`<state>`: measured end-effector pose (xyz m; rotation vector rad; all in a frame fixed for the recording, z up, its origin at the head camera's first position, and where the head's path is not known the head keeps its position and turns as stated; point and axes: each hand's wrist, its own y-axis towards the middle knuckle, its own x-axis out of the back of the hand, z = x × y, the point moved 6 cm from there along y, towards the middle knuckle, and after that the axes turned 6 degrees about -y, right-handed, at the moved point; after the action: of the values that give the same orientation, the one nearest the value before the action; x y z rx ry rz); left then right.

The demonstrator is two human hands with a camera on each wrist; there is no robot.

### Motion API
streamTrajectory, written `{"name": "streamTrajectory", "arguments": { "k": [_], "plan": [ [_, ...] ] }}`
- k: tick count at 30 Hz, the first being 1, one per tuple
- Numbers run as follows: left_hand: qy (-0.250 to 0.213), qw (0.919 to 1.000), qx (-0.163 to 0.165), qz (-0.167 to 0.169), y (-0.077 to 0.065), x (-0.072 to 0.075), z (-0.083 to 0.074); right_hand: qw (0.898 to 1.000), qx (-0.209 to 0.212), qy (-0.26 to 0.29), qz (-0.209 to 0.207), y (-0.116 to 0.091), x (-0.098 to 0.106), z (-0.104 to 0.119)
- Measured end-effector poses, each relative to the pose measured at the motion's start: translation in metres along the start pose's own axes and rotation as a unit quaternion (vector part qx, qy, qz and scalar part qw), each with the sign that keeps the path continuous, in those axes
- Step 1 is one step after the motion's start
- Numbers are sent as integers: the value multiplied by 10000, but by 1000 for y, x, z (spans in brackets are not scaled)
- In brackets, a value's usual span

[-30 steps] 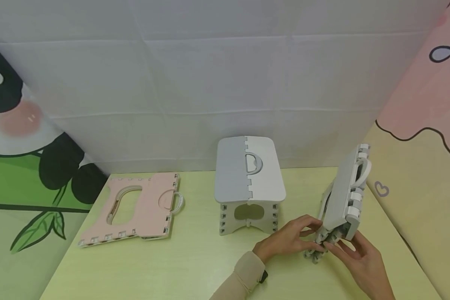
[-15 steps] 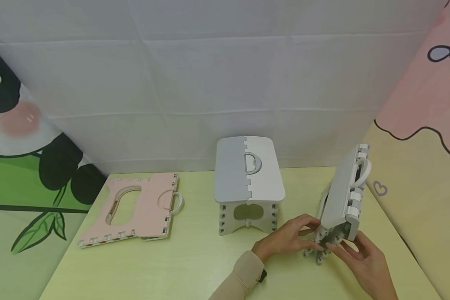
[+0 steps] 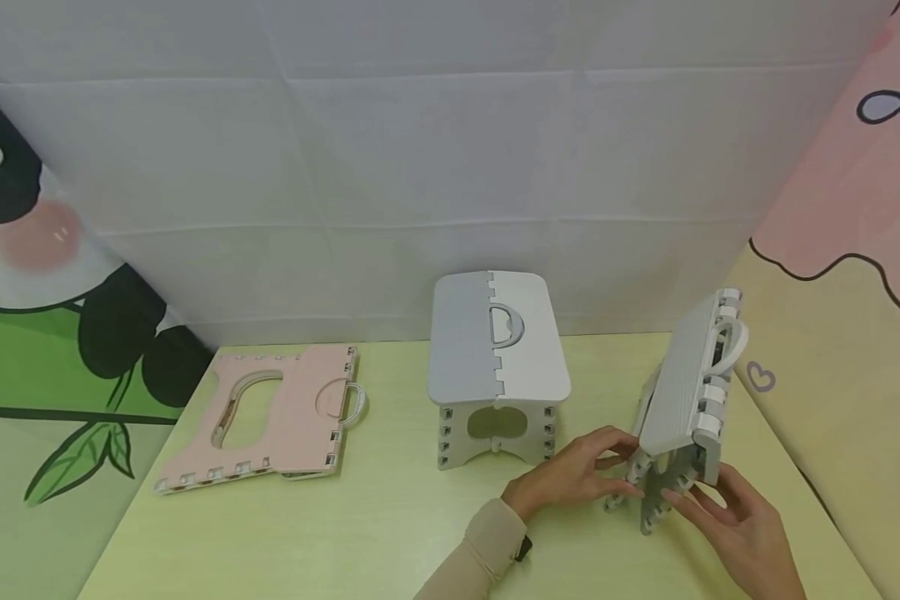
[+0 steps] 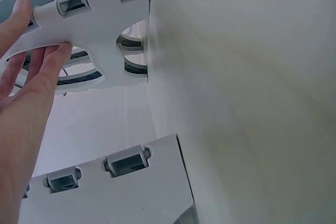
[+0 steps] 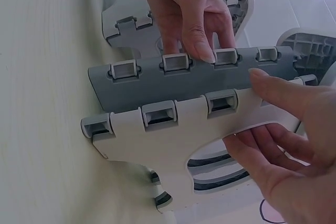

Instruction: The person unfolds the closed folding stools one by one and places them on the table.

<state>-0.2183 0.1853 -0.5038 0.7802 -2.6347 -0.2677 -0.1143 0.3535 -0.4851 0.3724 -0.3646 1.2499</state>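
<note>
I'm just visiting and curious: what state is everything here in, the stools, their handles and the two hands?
Pink folding stool: folded flat, lying down
Its handle: sticking out past the edge
Middle folding stool: unfolded, standing upright
Its D-shaped handle: lying flat with the seat
Rightmost folding stool: partly unfolded, seat folded
Its white handle: sticking out
Left hand: gripping the rightmost stool
Right hand: gripping the same stool

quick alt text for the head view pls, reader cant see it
A person's left hand and right hand grip a partly folded grey and white stool at the right of a pale green table. An opened grey and white stool stands in the middle, and a pink stool lies folded flat at the left.
</note>
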Motion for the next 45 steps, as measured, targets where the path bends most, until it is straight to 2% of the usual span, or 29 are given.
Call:
{"name": "streamTrajectory", "arguments": {
  "k": [8,14,19,26,38,41,45],
  "plan": [
    [50,10000,-60,22,0,2,-1,9996,263,22,-94,-1,4,-1],
    [-162,9999,26,21,-2,3,-1,10000,-72,-68,0,-4,5,-3],
    [-301,9995,66,20,-3,3,1,10000,-93,11,-30,-5,7,-3],
    [-238,9997,19,15,-3,3,2,9994,-235,241,39,-6,10,-8],
    [-93,9999,-84,22,-5,6,-1,9993,-301,208,42,-7,15,-13],
    [-94,9999,-86,0,-6,6,0,9996,-210,207,17,-8,17,-13],
    [-97,9999,-81,-20,-6,7,0,9989,7,470,-42,-9,18,-12]
  ]
}}
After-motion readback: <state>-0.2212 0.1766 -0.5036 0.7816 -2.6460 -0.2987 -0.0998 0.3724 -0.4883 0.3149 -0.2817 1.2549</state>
